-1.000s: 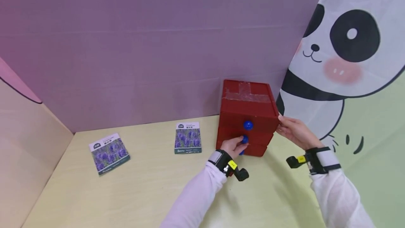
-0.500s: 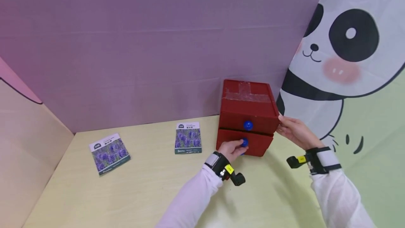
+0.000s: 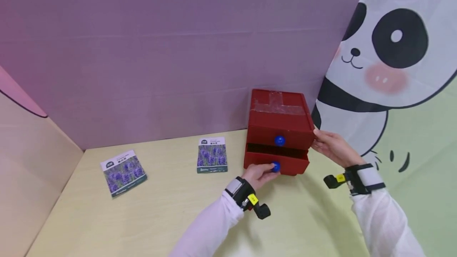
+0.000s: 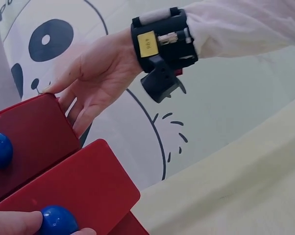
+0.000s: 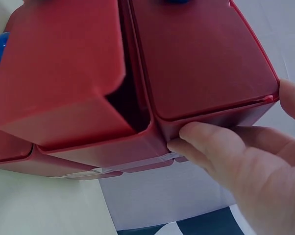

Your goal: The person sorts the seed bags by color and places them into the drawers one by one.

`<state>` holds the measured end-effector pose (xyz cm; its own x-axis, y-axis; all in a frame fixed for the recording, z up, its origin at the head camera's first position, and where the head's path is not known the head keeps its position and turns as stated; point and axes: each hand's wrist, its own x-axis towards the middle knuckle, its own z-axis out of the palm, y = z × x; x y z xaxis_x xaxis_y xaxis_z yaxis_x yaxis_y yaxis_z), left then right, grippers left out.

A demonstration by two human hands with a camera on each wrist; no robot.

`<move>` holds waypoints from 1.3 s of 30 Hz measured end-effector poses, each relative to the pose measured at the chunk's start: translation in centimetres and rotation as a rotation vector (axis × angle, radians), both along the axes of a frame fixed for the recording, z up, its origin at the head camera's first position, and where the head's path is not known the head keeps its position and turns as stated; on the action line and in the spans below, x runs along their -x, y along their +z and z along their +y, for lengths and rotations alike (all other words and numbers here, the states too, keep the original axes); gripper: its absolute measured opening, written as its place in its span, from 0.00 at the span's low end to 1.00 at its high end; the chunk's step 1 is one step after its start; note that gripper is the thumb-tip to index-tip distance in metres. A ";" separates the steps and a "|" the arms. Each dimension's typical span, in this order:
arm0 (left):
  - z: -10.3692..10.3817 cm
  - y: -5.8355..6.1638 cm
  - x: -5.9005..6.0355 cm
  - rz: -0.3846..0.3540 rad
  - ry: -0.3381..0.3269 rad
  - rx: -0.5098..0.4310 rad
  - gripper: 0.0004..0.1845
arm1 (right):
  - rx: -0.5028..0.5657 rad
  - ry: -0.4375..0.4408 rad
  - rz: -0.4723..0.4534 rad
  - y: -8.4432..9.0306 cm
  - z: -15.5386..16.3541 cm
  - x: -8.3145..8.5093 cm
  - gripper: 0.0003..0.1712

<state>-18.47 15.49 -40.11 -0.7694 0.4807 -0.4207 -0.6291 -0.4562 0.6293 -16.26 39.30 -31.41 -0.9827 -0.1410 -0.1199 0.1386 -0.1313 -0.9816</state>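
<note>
Blue knob [image 3: 275, 166] pinched by left hand [image 3: 258, 174], right hand [image 3: 332, 147] flat against red drawer box [image 3: 278, 119] (packet labels unreadable)

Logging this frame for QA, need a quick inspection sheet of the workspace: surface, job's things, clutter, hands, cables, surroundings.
Surface: pale wooden tabletop, flat, no spills seen.
Job's things: red drawer box with clear tape on top; middle drawer pulled partly out, dark gap above it; top drawer shut, blue knob.
Clutter: two lavender seed packets lying flat, left of the box.
Hands: left hand pinches the middle drawer's blue knob; right hand holds the box's right side, fingers on its edge.
Cables: nothing seen.
Surroundings: purple back panel; panda-print cloth on the right.
</note>
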 end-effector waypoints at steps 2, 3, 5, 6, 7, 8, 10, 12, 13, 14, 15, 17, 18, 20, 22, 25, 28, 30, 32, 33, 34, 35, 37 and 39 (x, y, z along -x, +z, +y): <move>-0.2 0.0 -0.3 0.013 -0.005 -0.003 0.18 | 0.008 0.004 0.005 0.0 0.0 0.0 0.12; -0.3 0.0 -0.5 0.017 -0.008 -0.004 0.17 | 0.013 0.007 0.008 0.0 0.0 0.0 0.12; -0.5 0.0 -0.8 0.023 -0.016 -0.002 0.17 | 0.027 0.017 0.018 0.0 0.0 0.1 0.14; -0.6 0.0 -1.0 0.027 -0.019 0.003 0.17 | 0.036 0.023 0.025 -0.1 0.0 0.2 0.14; -0.7 0.0 -1.1 0.027 -0.021 0.002 0.17 | 0.047 0.029 0.030 -0.1 0.0 0.2 0.15; -0.8 0.0 -1.2 0.026 -0.027 0.000 0.17 | 0.051 0.034 0.034 -0.1 0.1 0.3 0.15; -0.9 0.1 -1.3 0.021 -0.040 0.001 0.18 | 0.052 0.045 0.044 -0.2 0.1 0.4 0.16; -1.0 0.0 -1.4 0.017 -0.049 0.016 0.17 | 0.041 0.050 0.043 -0.2 0.2 0.4 0.16; -1.1 0.0 -1.5 0.016 -0.053 0.021 0.17 | 0.034 0.051 0.041 -0.2 0.2 0.4 0.16; -1.2 0.0 -1.5 0.016 -0.057 0.030 0.17 | 0.025 0.052 0.039 -0.2 0.2 0.4 0.15; -1.3 0.0 -1.6 0.018 -0.062 0.041 0.17 | 0.017 0.051 0.036 -0.2 0.2 0.5 0.15; -1.5 0.0 -1.8 0.024 -0.070 0.051 0.16 | 0.002 0.042 0.021 -0.1 0.2 0.5 0.15; -1.6 0.0 -1.9 0.025 -0.074 0.052 0.16 | -0.001 0.037 0.013 -0.1 0.2 0.4 0.15; -1.8 0.0 -2.1 0.031 -0.085 0.055 0.16 | -0.009 0.028 0.002 0.0 0.2 0.4 0.14; -1.9 -0.1 -2.4 0.036 -0.093 0.054 0.16 | -0.020 0.019 -0.007 0.1 0.1 0.4 0.14; -2.1 -0.2 -2.8 0.043 -0.098 0.053 0.16 | -0.029 0.009 -0.014 0.1 0.1 0.3 0.13; -2.3 -0.1 -3.3 0.046 -0.092 0.048 0.16 | -0.038 0.003 -0.019 0.2 0.1 0.3 0.12; -2.5 -0.1 -3.7 0.051 -0.092 0.050 0.16 | -0.038 0.003 -0.021 0.1 0.0 0.2 0.11; -2.6 0.0 -4.1 0.046 -0.094 0.055 0.16 | -0.040 0.003 -0.018 0.1 0.0 0.2 0.11; -2.7 0.0 -4.4 0.042 -0.099 0.058 0.16 | -0.039 0.004 -0.017 0.1 0.1 0.2 0.11; -2.8 0.1 -4.6 0.036 -0.103 0.060 0.17 | -0.036 0.005 -0.016 0.0 0.1 0.2 0.11; -2.9 0.1 -4.8 0.034 -0.105 0.060 0.17 | -0.036 0.007 -0.013 0.0 0.1 0.2 0.11; -3.1 0.1 -5.4 0.030 -0.108 0.062 0.17 | -0.033 0.010 -0.008 0.0 0.1 0.2 0.12; -3.2 0.1 -5.8 0.036 -0.101 0.063 0.17 | -0.026 0.015 -0.003 0.0 0.0 0.1 0.13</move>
<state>-12.65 12.29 -40.04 -0.7336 0.5300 -0.4254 -0.6462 -0.3501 0.6781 -16.40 39.34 -31.44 -0.9802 -0.1524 -0.1265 0.1432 -0.1039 -0.9842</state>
